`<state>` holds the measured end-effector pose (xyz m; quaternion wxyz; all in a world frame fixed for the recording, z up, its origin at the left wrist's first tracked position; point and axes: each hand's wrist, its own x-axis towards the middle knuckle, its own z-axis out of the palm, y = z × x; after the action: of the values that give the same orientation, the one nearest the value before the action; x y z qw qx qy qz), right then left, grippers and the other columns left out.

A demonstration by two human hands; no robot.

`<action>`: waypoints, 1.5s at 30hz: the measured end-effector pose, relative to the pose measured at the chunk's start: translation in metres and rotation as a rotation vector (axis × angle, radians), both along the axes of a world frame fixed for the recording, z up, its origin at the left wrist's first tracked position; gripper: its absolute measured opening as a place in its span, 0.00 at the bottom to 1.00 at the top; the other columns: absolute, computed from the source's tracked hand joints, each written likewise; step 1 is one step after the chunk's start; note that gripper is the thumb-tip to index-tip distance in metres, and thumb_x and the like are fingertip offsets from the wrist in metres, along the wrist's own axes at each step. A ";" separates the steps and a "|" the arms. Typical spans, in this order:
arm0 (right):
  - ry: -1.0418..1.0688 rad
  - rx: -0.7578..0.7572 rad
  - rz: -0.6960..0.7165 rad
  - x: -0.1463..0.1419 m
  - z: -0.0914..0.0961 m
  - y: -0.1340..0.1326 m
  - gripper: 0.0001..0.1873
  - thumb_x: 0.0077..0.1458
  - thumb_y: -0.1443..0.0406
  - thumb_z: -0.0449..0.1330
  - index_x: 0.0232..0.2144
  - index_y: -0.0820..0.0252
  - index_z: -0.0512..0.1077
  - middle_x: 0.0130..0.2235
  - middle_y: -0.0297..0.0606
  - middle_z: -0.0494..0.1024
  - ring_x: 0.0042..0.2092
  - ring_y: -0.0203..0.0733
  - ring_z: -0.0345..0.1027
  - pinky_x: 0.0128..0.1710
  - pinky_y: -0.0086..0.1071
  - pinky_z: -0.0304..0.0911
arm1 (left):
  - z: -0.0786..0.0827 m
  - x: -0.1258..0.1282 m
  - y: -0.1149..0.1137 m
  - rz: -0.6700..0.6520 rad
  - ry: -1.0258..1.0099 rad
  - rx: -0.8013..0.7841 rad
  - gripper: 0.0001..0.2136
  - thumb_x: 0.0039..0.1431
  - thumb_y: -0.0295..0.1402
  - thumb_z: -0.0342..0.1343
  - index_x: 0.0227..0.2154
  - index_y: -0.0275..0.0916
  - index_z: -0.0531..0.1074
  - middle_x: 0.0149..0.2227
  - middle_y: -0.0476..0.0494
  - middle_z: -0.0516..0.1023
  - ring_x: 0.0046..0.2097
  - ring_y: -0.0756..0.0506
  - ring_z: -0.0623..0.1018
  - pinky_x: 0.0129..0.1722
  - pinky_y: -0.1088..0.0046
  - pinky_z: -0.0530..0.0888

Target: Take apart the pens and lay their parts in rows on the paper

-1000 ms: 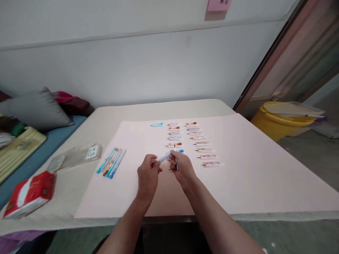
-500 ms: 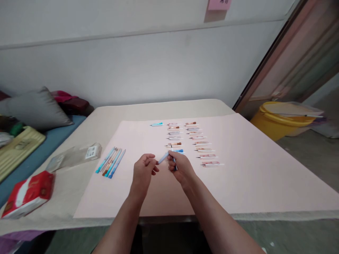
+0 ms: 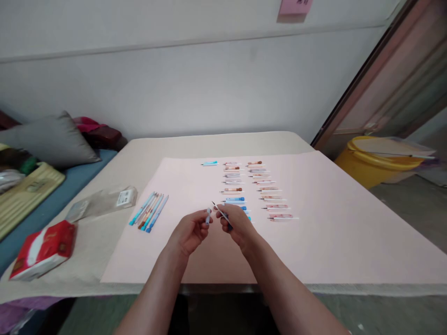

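My left hand (image 3: 192, 229) is closed, pinching a pale blue-grey pen barrel (image 3: 208, 217) that stands nearly upright and looks short from this angle. Close beside it, my right hand (image 3: 239, 222) grips a slim pen refill (image 3: 221, 214), its dark tip pointing up and left. A dark blue end shows under the right fingers; whether it belongs to the refill I cannot make out. Past the right hand lie blue-capped pen parts (image 3: 234, 199), some partly covered by the hand. Several pens (image 3: 148, 211) lie side by side to the left, on the pink sheet (image 3: 139, 260).
Two columns of pen parts, barrels beside refills (image 3: 275, 206), run across the sheet, with a turquoise pen (image 3: 209, 163) at the back. Left of the sheet are a clear plastic bag (image 3: 104, 203) and a red tissue pack (image 3: 45, 249). A yellow bin (image 3: 366, 163) stands beyond the table's right side.
The pale barrel, earlier slanting between both hands, is now upright in the left hand alone. The right hand has drawn apart slightly, and the refill in it now points up-left.
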<state>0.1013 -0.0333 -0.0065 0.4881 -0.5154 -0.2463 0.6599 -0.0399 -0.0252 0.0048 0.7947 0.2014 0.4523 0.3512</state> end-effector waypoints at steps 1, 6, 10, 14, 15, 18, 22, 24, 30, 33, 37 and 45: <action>-0.005 0.016 -0.001 0.001 0.000 0.000 0.08 0.42 0.62 0.58 0.25 0.62 0.67 0.22 0.29 0.67 0.17 0.24 0.47 0.16 0.23 0.39 | 0.001 0.000 0.000 0.020 0.008 0.011 0.10 0.46 0.24 0.58 0.35 0.32 0.71 0.24 0.49 0.70 0.20 0.59 0.65 0.18 0.87 0.61; -0.072 0.078 0.032 0.000 0.000 0.000 0.05 0.37 0.67 0.56 0.24 0.62 0.67 0.19 0.28 0.65 0.17 0.25 0.48 0.17 0.24 0.40 | 0.003 0.003 -0.003 -0.013 0.091 0.125 0.10 0.47 0.25 0.57 0.35 0.35 0.70 0.30 0.45 0.74 0.24 0.56 0.71 0.20 0.84 0.66; -0.172 0.093 0.051 -0.003 -0.001 0.000 0.05 0.36 0.68 0.55 0.22 0.61 0.67 0.16 0.27 0.62 0.18 0.27 0.50 0.17 0.24 0.42 | 0.001 0.008 -0.005 -0.042 0.122 0.138 0.07 0.48 0.24 0.56 0.33 0.33 0.71 0.29 0.43 0.74 0.25 0.55 0.72 0.21 0.83 0.66; -0.244 0.100 0.052 -0.004 -0.002 0.000 0.04 0.36 0.68 0.54 0.21 0.61 0.67 0.15 0.26 0.61 0.18 0.28 0.51 0.16 0.24 0.43 | -0.003 0.011 -0.004 0.009 0.095 0.111 0.06 0.48 0.22 0.56 0.31 0.32 0.71 0.26 0.45 0.73 0.25 0.55 0.72 0.23 0.83 0.68; -0.260 0.101 0.051 -0.005 -0.003 0.000 0.04 0.36 0.68 0.54 0.21 0.61 0.67 0.15 0.26 0.61 0.18 0.29 0.51 0.16 0.24 0.43 | -0.003 0.011 -0.004 0.021 0.083 0.100 0.05 0.48 0.21 0.56 0.31 0.31 0.71 0.26 0.45 0.73 0.25 0.55 0.72 0.23 0.83 0.69; -0.306 0.100 0.058 -0.006 -0.004 0.000 0.03 0.36 0.68 0.55 0.20 0.61 0.66 0.15 0.27 0.62 0.18 0.29 0.51 0.16 0.24 0.43 | -0.005 0.012 -0.003 0.044 0.038 0.065 0.06 0.47 0.20 0.56 0.30 0.31 0.71 0.25 0.45 0.73 0.24 0.55 0.72 0.24 0.84 0.70; -0.338 0.108 0.075 -0.006 -0.005 -0.001 0.02 0.36 0.68 0.55 0.20 0.61 0.66 0.16 0.27 0.63 0.19 0.29 0.51 0.16 0.25 0.43 | -0.005 0.013 -0.004 0.068 0.016 0.047 0.07 0.46 0.19 0.56 0.31 0.31 0.71 0.25 0.46 0.73 0.24 0.56 0.72 0.23 0.84 0.70; -0.344 0.116 0.091 -0.006 -0.006 -0.001 0.02 0.37 0.67 0.55 0.20 0.61 0.66 0.16 0.27 0.63 0.19 0.29 0.52 0.16 0.25 0.44 | -0.005 0.013 -0.004 0.078 0.024 0.033 0.05 0.47 0.21 0.56 0.30 0.30 0.71 0.25 0.45 0.73 0.23 0.55 0.72 0.23 0.84 0.70; -0.372 0.122 0.142 -0.004 -0.002 -0.003 0.04 0.40 0.64 0.55 0.19 0.60 0.65 0.18 0.28 0.63 0.20 0.30 0.53 0.17 0.25 0.46 | -0.015 0.012 0.000 0.081 0.098 0.045 0.02 0.49 0.26 0.55 0.27 0.31 0.70 0.21 0.46 0.71 0.21 0.55 0.70 0.19 0.82 0.68; -0.336 0.125 0.161 -0.002 0.003 -0.003 0.08 0.43 0.62 0.53 0.19 0.61 0.66 0.20 0.30 0.65 0.21 0.31 0.54 0.18 0.26 0.47 | -0.020 0.012 0.002 0.075 0.143 0.033 0.02 0.47 0.25 0.55 0.25 0.31 0.70 0.21 0.46 0.71 0.20 0.55 0.69 0.17 0.82 0.66; -0.318 0.167 0.207 -0.001 0.005 -0.003 0.09 0.42 0.65 0.51 0.15 0.60 0.63 0.17 0.30 0.62 0.19 0.31 0.51 0.17 0.27 0.45 | -0.021 0.014 0.003 0.070 0.156 0.020 0.02 0.45 0.24 0.54 0.25 0.32 0.70 0.20 0.48 0.70 0.19 0.55 0.68 0.17 0.82 0.65; -0.429 0.161 0.064 -0.007 -0.017 0.004 0.02 0.38 0.67 0.56 0.20 0.60 0.65 0.18 0.28 0.65 0.21 0.32 0.57 0.19 0.27 0.50 | -0.021 0.016 0.000 0.079 0.118 0.019 0.02 0.45 0.24 0.55 0.25 0.33 0.68 0.20 0.48 0.70 0.20 0.55 0.69 0.18 0.82 0.66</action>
<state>0.0946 -0.0297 -0.0234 0.4429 -0.5952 -0.4125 0.5285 -0.0239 -0.0253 -0.0164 0.7501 0.2112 0.5027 0.3741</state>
